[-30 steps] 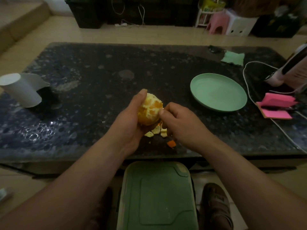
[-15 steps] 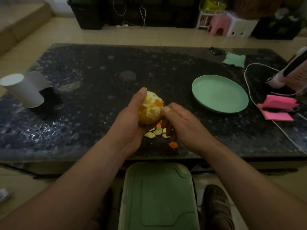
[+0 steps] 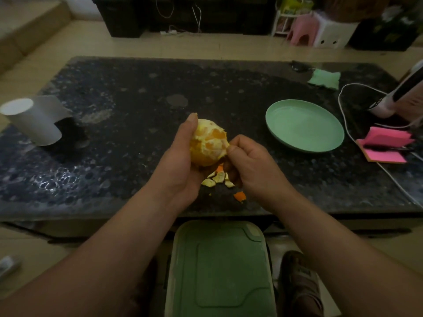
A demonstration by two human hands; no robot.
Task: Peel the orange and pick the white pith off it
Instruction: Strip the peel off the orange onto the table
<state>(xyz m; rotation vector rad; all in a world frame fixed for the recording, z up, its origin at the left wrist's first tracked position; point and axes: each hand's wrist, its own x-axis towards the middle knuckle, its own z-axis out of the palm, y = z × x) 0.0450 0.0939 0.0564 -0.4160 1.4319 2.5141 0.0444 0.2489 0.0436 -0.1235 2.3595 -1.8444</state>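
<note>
Gripping the orange in our left hand, left of the green plate, we pinch pith at its side with our right hand, judging most rind off, scraps discarded, white patches remaining.

You were sitting in a home living room, as the low dark stone-topped table on pale floor tiles, the pink plastic stool and dark cabinet along the frame's top showed.

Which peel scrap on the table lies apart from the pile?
The bright orange scrap nearest the table edge; the other scraps cluster beside the right hand.
</note>
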